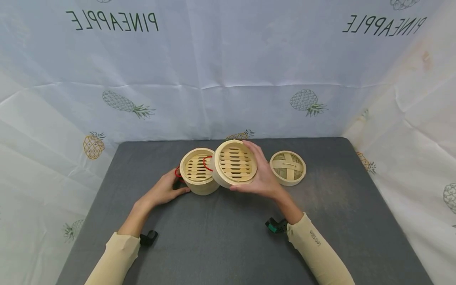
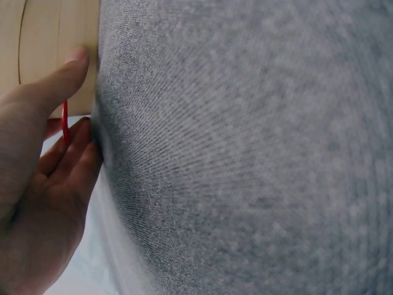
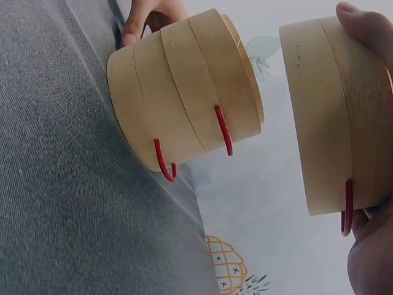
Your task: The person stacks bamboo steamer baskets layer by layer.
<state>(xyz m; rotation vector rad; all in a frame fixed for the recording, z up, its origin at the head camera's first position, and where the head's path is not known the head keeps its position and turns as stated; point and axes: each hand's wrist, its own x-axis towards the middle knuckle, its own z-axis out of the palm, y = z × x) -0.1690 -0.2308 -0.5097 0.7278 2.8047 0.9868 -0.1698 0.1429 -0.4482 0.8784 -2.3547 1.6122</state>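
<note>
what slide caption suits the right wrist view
Right hand holds a bamboo steamer basket, left hand a two-tier stack.

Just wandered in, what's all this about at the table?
A person is handling small bamboo steamer baskets. The right hand grips one steamer basket, held up and tilted, apart from the others. The left hand cups the side of a stack of two standing on the dark table. A round woven lid lies off to the person's right.

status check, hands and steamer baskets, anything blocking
Right hand grips raised bamboo steamer basket. Left hand touches steamer stack. Bamboo lid aside at right, not blocking.
</note>
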